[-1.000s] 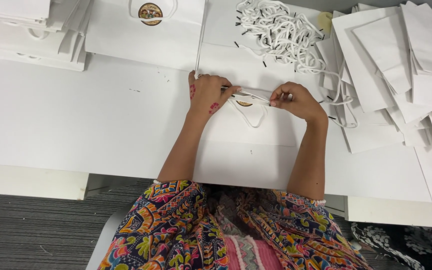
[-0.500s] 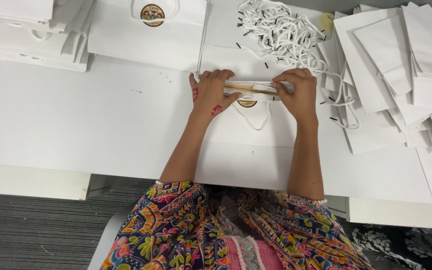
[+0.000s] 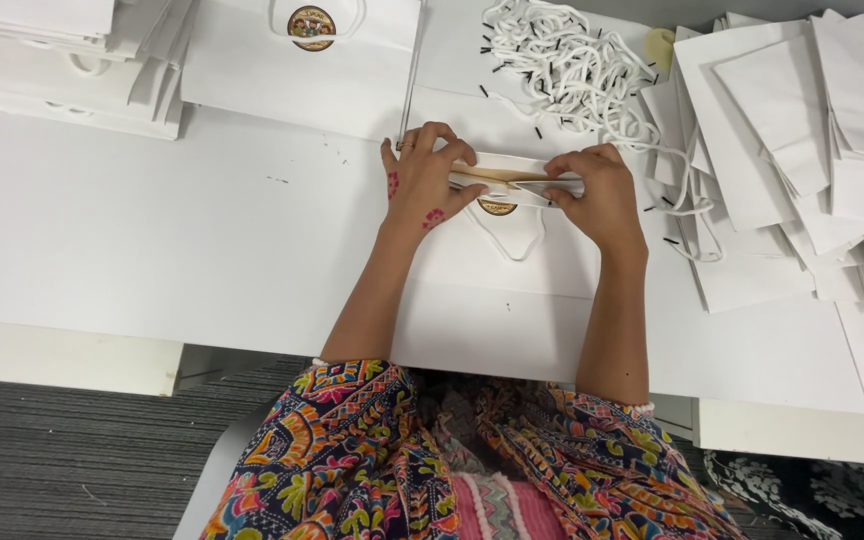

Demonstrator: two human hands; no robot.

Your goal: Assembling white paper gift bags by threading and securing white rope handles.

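A person in a brightly patterned garment (image 3: 372, 450) leans over a white counter (image 3: 152, 230), both forearms stretched out across a flat white paper bag (image 3: 492, 300) that lies just in front of them. The bag's top edge is folded open, showing a tan inner strip, and a white cord handle (image 3: 508, 235) loops down over its face below a small round gold sticker (image 3: 497, 207). The left hand (image 3: 424, 180) is curled over the left end of that top edge, fingers over the far side and thumb on the near side, pinching the paper. The right hand (image 3: 597, 192) grips the right end of the same edge, fingers closed down on it; whether it also holds the cord's end cannot be told from this angle. To the right, a loose spread of flat white bags (image 3: 782, 150) overlaps near the counter's edge. Beyond the hands, a tangled heap of white cords (image 3: 562, 60) with black tips lies on the counter. Farther left, another white bag with a round sticker (image 3: 292, 60) lies flat, and a stack of white bags (image 3: 52, 50) fills the far left corner.
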